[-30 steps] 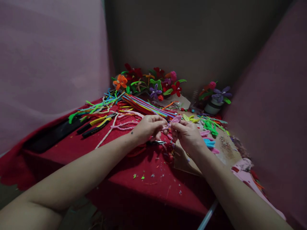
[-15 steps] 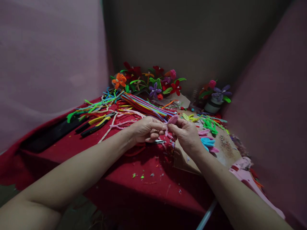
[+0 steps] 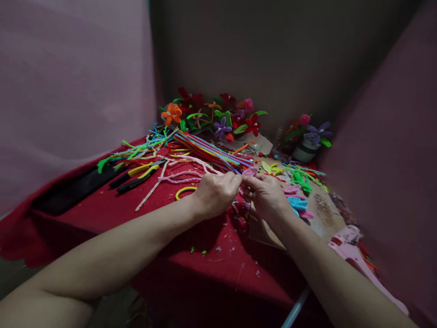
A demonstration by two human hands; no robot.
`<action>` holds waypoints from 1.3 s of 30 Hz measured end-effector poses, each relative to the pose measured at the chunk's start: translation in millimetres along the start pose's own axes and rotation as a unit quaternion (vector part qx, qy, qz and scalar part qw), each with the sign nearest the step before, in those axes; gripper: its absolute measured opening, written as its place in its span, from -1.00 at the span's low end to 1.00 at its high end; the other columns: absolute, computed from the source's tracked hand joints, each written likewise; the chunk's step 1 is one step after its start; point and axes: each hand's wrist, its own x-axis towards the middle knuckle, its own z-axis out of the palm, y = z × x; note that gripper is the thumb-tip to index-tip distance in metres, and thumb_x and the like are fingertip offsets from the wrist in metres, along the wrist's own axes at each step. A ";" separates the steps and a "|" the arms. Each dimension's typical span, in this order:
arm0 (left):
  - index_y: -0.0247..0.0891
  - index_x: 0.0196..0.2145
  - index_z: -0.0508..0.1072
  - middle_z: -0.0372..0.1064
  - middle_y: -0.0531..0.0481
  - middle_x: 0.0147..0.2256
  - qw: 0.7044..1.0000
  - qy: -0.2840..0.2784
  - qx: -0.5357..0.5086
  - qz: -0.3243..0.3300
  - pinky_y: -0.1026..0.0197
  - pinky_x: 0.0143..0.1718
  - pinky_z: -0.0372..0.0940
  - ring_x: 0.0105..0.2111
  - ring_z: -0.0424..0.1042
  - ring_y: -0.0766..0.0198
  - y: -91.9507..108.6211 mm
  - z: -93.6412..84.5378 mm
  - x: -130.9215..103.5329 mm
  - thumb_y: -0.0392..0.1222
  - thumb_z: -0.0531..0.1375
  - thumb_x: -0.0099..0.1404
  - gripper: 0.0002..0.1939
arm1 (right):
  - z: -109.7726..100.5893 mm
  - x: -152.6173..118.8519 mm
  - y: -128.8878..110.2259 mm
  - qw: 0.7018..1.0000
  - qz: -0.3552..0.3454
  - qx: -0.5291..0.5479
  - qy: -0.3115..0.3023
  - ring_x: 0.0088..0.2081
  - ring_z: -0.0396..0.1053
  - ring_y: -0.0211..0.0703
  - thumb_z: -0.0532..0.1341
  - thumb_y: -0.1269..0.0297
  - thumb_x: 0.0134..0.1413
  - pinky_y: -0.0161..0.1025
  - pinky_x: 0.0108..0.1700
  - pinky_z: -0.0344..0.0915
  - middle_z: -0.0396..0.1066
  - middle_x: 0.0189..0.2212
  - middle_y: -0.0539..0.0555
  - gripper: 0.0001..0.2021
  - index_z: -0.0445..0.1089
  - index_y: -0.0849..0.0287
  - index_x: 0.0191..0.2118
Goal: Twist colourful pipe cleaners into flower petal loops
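A loop-shaped pink pipe-cleaner petal (image 3: pixel 251 171) sticks up above my fingertips, over the middle of the table. My right hand (image 3: pixel 268 193) pinches it near its base between thumb and forefinger. My left hand (image 3: pixel 218 192) is closed in a fist against the right fingertips, gripping the petal's lower end, which is mostly hidden. By the left wrist shows a yellow scissors handle (image 3: pixel 184 191); the rest is covered by the hand. Pink pipe cleaners (image 3: pixel 180 176) lie just behind it. More pink petals (image 3: pixel 293 189) and blue petals (image 3: pixel 297 203) rest right of my right hand.
Pliers (image 3: pixel 139 177) with yellow-black handles lie left on the red cloth (image 3: pixel 164 237). A bundle of coloured pipe cleaners (image 3: pixel 211 148) lies behind my hands, with pipe-cleaner flowers (image 3: pixel 221 127) further back. A pink glue gun (image 3: pixel 358 255) sits right, beyond the cardboard (image 3: pixel 266 228).
My left hand has turned over and closed into a fist at the petal's base. The petal has tipped lower, and the yellow scissors handle has come into sight.
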 end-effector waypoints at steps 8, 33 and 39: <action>-0.34 -0.34 0.38 0.37 -0.07 -0.40 0.959 0.032 -0.258 -0.109 0.32 -0.47 0.21 -0.44 0.34 0.35 -7.5 -6.1 9.2 -0.22 0.01 0.25 -0.81 | -4.4 0.1 -4.6 0.996 -0.074 -0.033 -0.032 -0.70 0.08 -0.40 0.27 0.34 -0.21 -0.38 -0.65 0.01 0.18 -0.73 -0.11 -0.85 0.27 0.24 -0.58; -0.39 -0.32 0.35 0.38 -0.15 -0.43 0.971 -0.149 -0.153 -0.107 0.25 -0.51 0.19 -0.44 0.38 0.20 5.1 -3.4 5.9 -0.37 -0.06 0.18 -0.78 | -0.8 -3.0 2.3 0.947 -0.206 -0.234 0.074 -0.52 0.14 -0.34 0.15 0.39 -0.15 -0.33 -0.40 0.12 0.22 -0.62 -0.08 -0.92 0.27 0.22 -0.57; -0.34 -0.35 0.32 0.36 -0.09 -0.50 0.966 -0.148 -0.157 -0.142 0.25 -0.53 0.14 -0.53 0.34 0.23 5.1 1.2 4.9 -0.34 -0.06 0.21 -0.82 | -1.2 0.2 1.9 0.980 -0.125 -0.147 0.039 -0.57 0.10 -0.35 0.20 0.33 -0.19 -0.35 -0.49 0.08 0.23 -0.61 -0.08 -0.92 0.29 0.20 -0.55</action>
